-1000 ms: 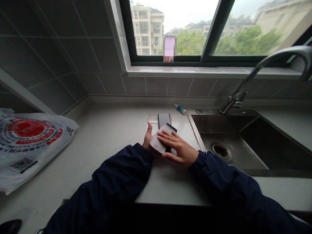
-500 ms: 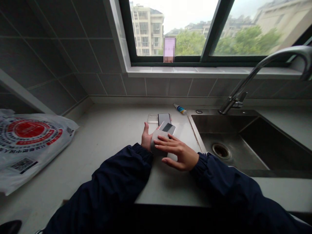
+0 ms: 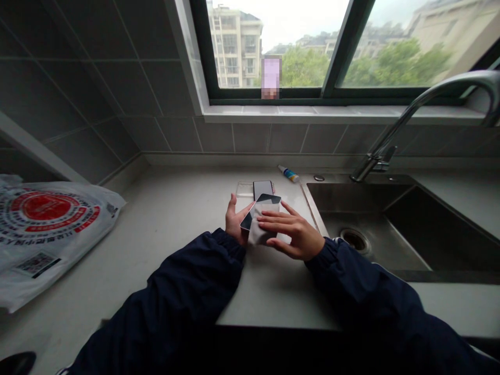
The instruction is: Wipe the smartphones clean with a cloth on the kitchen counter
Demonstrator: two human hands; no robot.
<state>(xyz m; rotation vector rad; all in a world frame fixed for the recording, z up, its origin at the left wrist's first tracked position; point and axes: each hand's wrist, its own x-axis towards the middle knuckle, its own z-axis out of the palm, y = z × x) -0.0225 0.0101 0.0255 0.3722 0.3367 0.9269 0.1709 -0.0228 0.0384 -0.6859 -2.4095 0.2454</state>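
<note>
A printed plastic bag (image 3: pixel 47 234) is spread on the pale countertop (image 3: pixel 167 208) at the left, and a small tube (image 3: pixel 289 174) is laid near the tiled backsplash (image 3: pixel 250 138). A steel gooseneck faucet (image 3: pixel 414 125) is mounted behind the stainless-steel sink (image 3: pixel 359 200), beneath a dark-framed window (image 3: pixel 332 96).

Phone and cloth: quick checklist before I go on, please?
1. Left hand holding the phone: ok, gripped at its edge.
2. Right hand on the cloth: ok, pressing it against the phone's lower part.
3. Phone's face free of smudges: cannot tell at this resolution.
4. Phone apart from the second phone: cannot tell, they overlap in this view.
5. Phone away from the sink: ok, the counter lies between them.
</note>
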